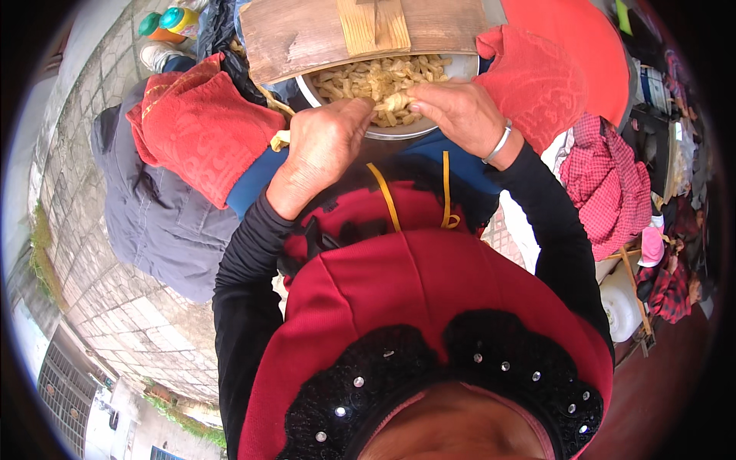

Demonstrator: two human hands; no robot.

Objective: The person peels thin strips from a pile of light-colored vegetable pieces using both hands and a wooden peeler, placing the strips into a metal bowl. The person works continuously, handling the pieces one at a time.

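A small knotted piece of pale yellow strip is pinched between the thumb and fingers of my right hand. My left hand is closed at its left side, thumb and forefinger gripping what seems to be the same strip. Below both hands sits a white-rimmed basin holding many similar twisted yellowish pieces. Beside my left hand, a loose strip end hangs against the cloth on my knee; whether it joins the held piece is hidden.
A wooden board covers the basin's far side. Red towels drape both knees. A black plastic bag and bottles stand at far left. To the right are a red round surface and a checked cloth.
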